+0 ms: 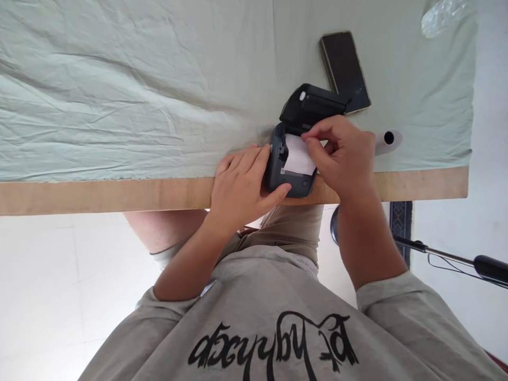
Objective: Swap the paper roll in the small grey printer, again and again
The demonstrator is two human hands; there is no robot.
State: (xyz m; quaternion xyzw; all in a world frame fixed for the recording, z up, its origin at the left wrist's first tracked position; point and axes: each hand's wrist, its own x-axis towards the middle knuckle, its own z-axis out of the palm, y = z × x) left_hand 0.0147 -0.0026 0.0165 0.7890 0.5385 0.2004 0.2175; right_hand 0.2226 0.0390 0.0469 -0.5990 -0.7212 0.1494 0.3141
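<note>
A small dark portable printer (pixel 305 183) sits at the table's front edge with its black lid (pixel 315 103) raised. White paper (pixel 298 156) lies in the open compartment. My left hand (pixel 242 177) steadies the printer from its left side, fingers along the side and thumb at the front corner. At the paper's upper right edge, my right hand (pixel 343 153) is closed, thumb and forefinger pinching the paper. A white paper roll (pixel 381 145) with a dark core hole stands just right of my right hand, partly hidden by it.
Behind the printer lies a black phone (pixel 346 69), close to the raised lid. A clear plastic item (pixel 444 17) is at the far right. Wrinkled pale green cloth (pixel 138 95) covers the table, leaving a bare wooden front edge (pixel 103 196). A black pole (pixel 452 254) stands at lower right.
</note>
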